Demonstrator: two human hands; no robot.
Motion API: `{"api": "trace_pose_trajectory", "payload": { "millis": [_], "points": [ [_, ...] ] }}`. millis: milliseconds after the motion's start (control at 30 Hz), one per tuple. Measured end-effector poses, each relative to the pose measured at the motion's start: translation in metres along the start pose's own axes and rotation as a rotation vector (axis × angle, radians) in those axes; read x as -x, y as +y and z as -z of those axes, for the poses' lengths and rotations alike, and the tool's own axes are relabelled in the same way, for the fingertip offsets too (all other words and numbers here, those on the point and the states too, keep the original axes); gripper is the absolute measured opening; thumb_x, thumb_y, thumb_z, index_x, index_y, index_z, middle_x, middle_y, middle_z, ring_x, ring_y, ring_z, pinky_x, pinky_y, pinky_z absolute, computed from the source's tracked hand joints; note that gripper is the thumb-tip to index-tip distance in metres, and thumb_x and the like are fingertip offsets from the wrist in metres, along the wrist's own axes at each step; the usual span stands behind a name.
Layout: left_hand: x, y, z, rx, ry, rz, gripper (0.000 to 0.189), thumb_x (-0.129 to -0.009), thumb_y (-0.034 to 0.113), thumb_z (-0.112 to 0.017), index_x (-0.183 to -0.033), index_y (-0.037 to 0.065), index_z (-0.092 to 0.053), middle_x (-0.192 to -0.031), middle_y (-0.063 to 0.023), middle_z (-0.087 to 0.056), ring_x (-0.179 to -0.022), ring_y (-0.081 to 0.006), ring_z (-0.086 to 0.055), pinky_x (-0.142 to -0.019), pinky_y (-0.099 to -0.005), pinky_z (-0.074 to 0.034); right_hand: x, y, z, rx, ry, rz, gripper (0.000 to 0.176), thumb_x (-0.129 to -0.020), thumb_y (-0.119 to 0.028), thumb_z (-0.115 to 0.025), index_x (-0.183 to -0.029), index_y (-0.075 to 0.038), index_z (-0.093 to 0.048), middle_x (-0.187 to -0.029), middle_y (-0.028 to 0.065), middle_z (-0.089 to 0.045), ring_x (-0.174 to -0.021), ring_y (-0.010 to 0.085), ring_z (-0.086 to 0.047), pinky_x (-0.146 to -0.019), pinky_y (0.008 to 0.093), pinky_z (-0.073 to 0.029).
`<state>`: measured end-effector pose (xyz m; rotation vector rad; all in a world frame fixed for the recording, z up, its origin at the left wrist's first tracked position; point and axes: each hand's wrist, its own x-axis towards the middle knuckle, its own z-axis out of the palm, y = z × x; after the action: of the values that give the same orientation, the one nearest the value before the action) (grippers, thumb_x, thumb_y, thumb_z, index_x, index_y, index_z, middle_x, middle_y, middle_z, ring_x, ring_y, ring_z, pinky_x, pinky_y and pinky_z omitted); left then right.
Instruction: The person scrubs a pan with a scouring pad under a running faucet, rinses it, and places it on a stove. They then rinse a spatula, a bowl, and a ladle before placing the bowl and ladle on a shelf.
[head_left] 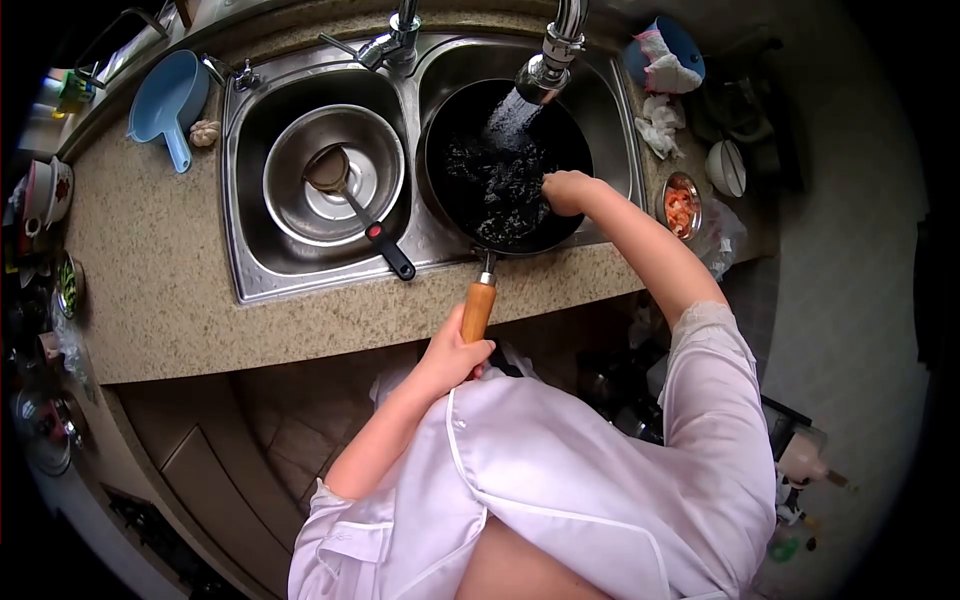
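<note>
Step in hand, by the look of it: wash/scrub. Black round frying pan (468, 195) sits in the right basin of the double stainless-steel sink (330, 278) at the counter's back edge, with the chrome tap (550, 62) running into it. Left hand (462, 352) is clamped round the pan's light wooden handle (479, 308), which overhangs the front rim. Right hand (566, 190) is inside the pan, fingers curled closed (can't tell if there's a scourer under them). Next move likely needs a firm handle hold while the pan is tilted to drain.
</note>
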<state>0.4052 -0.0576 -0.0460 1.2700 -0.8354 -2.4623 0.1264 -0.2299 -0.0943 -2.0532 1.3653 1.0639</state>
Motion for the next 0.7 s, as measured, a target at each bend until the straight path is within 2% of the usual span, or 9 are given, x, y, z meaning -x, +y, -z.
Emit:
{"api": "trace_pose_trajectory", "payload": {
  "millis": [133, 200, 333, 367, 400, 533, 567, 600, 700],
  "points": [
    [0.001, 0.002, -0.001, 0.02, 0.03, 0.003, 0.055, -0.079, 0.003, -0.057, -0.128, 0.007, -0.031, -0.064, -0.0022, -0.047, -0.047, -0.0097, -0.047, -0.042, -0.0238, -0.039, 0.004, -0.015, 0.006, -0.082, -0.255, 0.099, 0.027, -0.079, -0.008, -0.048, -0.098, -0.001, -0.065, -0.109, 0.0173, -0.061, -0.101, 0.0299, -0.06, -0.082, 0.0394, -0.049],
    [0.0, 0.001, -0.002, 0.035, 0.029, -0.014, 0.056, -0.079, 0.004, -0.057, -0.128, 0.007, -0.031, -0.064, -0.0021, -0.047, -0.047, -0.0097, -0.047, -0.042, -0.0238, -0.04, 0.008, -0.004, -0.003, 0.04, 0.078, 0.0, 0.027, -0.078, -0.008, -0.047, -0.094, -0.003, -0.067, -0.1, 0.0179, -0.064, -0.098, 0.0303, -0.06, -0.083, 0.0383, -0.047],
    [0.002, 0.002, -0.002, 0.054, 0.034, -0.008, 0.057, -0.078, 0.004, -0.058, -0.128, 0.008, -0.031, -0.064, -0.0019, -0.047, -0.048, -0.0095, -0.047, -0.042, -0.0239, -0.04, 0.017, -0.02, 0.017, -0.222, -0.274, 0.06, 0.026, -0.08, -0.011, -0.049, -0.098, -0.005, -0.066, -0.106, 0.0133, -0.062, -0.104, 0.0286, -0.058, -0.085, 0.0401, -0.045],
    [0.003, 0.003, -0.003, 0.054, 0.034, -0.01, 0.057, -0.078, 0.004, -0.058, -0.128, 0.008, -0.031, -0.064, -0.0019, -0.047, -0.048, -0.0095, -0.047, -0.042, -0.0239, -0.04, 0.01, -0.015, 0.014, -0.019, -0.249, 0.034, 0.027, -0.08, -0.011, -0.048, -0.099, -0.004, -0.066, -0.107, 0.014, -0.062, -0.102, 0.0295, -0.058, -0.085, 0.0403, -0.046],
    [0.003, 0.005, -0.003, 0.052, 0.029, -0.001, 0.057, -0.078, 0.004, -0.058, -0.128, 0.008, -0.031, -0.064, -0.0019, -0.047, -0.048, -0.0094, -0.047, -0.042, -0.0239, -0.04, 0.011, -0.007, 0.007, 0.004, 0.048, 0.002, 0.026, -0.079, -0.009, -0.047, -0.094, -0.003, -0.067, -0.1, 0.0175, -0.064, -0.096, 0.0297, -0.061, -0.082, 0.04, -0.046],
    [0.004, 0.006, -0.003, 0.044, 0.026, 0.012, 0.055, -0.079, 0.005, -0.057, -0.127, 0.008, -0.032, -0.064, -0.0017, -0.047, -0.048, -0.0092, -0.047, -0.042, -0.0239, -0.04, 0.014, -0.022, 0.007, -0.448, -0.296, 0.044, 0.028, -0.078, -0.01, -0.049, -0.1, -0.003, -0.065, -0.105, 0.0163, -0.063, -0.097, 0.0322, -0.06, -0.081, 0.0394, -0.046],
    [0.003, 0.004, -0.004, 0.044, 0.024, 0.011, 0.055, -0.079, 0.005, -0.057, -0.127, 0.008, -0.032, -0.064, -0.0017, -0.047, -0.048, -0.0092, -0.047, -0.042, -0.0239, -0.04, 0.011, -0.017, 0.009, -0.304, -0.267, 0.142, 0.028, -0.077, -0.01, -0.05, -0.101, -0.004, -0.064, -0.104, 0.016, -0.062, -0.096, 0.035, -0.059, -0.082, 0.0398, -0.047],
    [0.003, 0.003, -0.003, 0.041, 0.032, 0.016, 0.054, -0.079, 0.005, -0.057, -0.127, 0.008, -0.032, -0.064, -0.0017, -0.047, -0.048, -0.0092, -0.047, -0.042, -0.024, -0.041, 0.012, -0.007, -0.005, 0.092, 0.229, -0.062, 0.027, -0.076, -0.009, -0.051, -0.1, -0.004, -0.063, -0.101, 0.0162, -0.061, -0.094, 0.0341, -0.06, -0.081, 0.0387, -0.047],
    [0.005, 0.007, -0.005, 0.04, 0.036, 0.017, 0.053, -0.079, 0.005, -0.057, -0.126, 0.009, -0.032, -0.064, -0.0018, -0.047, -0.048, -0.0094, -0.047, -0.041, -0.0244, -0.041, 0.009, 0.009, -0.01, -0.388, 0.704, -0.218, 0.024, -0.078, -0.007, -0.051, -0.098, -0.001, -0.062, -0.097, 0.0144, -0.061, -0.093, 0.0276, -0.061, -0.079, 0.0346, -0.048]
  ]
}}
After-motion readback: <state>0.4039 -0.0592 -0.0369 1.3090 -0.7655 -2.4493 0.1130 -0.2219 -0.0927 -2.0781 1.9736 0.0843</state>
